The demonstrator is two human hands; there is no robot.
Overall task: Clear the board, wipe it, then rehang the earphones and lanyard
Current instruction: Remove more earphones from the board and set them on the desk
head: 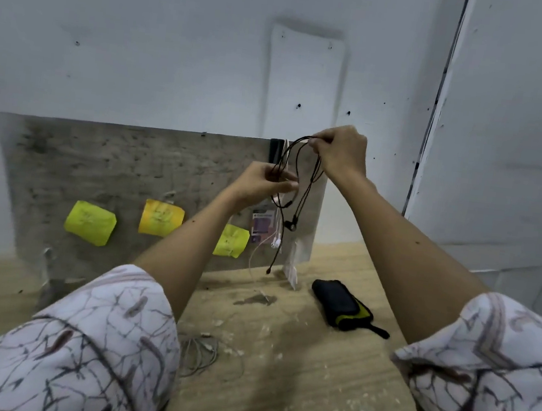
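**Earphones at the board's top right corner, both hands on the cord**

Board [98, 165]: grey, stained, propped against the wall on a wooden table [312, 362]. Running left to right along its lower half, three yellow sticky notes: first [89, 228], second [161, 218], third [232, 240], the last partly hidden behind the left forearm.

Left hand [262, 184]: raised in front of the board's right part, fingers pinched on a low loop of the black earphones [296, 205]. Grip closed on the cord.

Right hand [340, 152]: higher, at the board's top right corner, fingertips pinching the top of the same loop. A black clip or hook [276, 150] sits on the top edge just left of it. Whether the cord rests on any peg, cannot tell.

Hanging below: earbuds and a plug end dangling clear of the table. Behind them a lanyard with a card [262, 226] and thin white earphones [275, 241] hang against the board.

Table, further right: black and yellow pouch [342, 306]. Nearer the body, a loose coil of pale wire [202, 353].

Judgement: notes remain, so clearing looks unfinished; cord likely coming off. To do it well, lift the loop straight up off its hold, gather the slack with the left hand so the buds don't snag the white cord or lanyard, then set it down away from the dusty patch.
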